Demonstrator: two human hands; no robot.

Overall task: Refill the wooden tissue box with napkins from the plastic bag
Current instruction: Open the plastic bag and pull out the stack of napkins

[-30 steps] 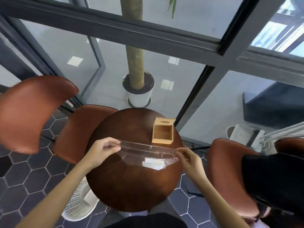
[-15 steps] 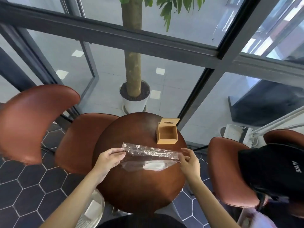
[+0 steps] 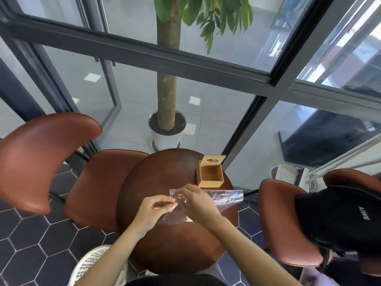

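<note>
Window: dark metal frames (image 3: 185,62) are seen beyond the desk, on its far side.
Chairs: a brown chair (image 3: 99,188) is placed to the left of the desk, a second brown chair (image 3: 282,221) to its right, with a black garment (image 3: 340,215) laid on the right one.
Potted tree: a trunk in a white pot (image 3: 167,137) is stood on the floor past the far edge of the desk.
Desk: a round dark brown top (image 3: 177,244) is seen in the middle, over a hexagon-tiled floor.
Basket: a white perforated basket (image 3: 92,265) is seen on the floor at the near left of the desk.
Plastic bag: a clear bag (image 3: 224,200) is held above the middle of the desk, its crinkled strip stretched toward the desk's right edge.
Wooden box: an open, empty-looking box (image 3: 210,176) is set at the far right of the desk, its lid (image 3: 213,161) raised behind it.
Right hand: the right hand (image 3: 198,203) is laid over the bag's left part; its grip is pressed onto the plastic.
Left hand: the left hand (image 3: 154,207) is held beside the right one; its grip is pinched on the bag's left edge.
Napkins: they cannot be made out inside the bag.
</note>
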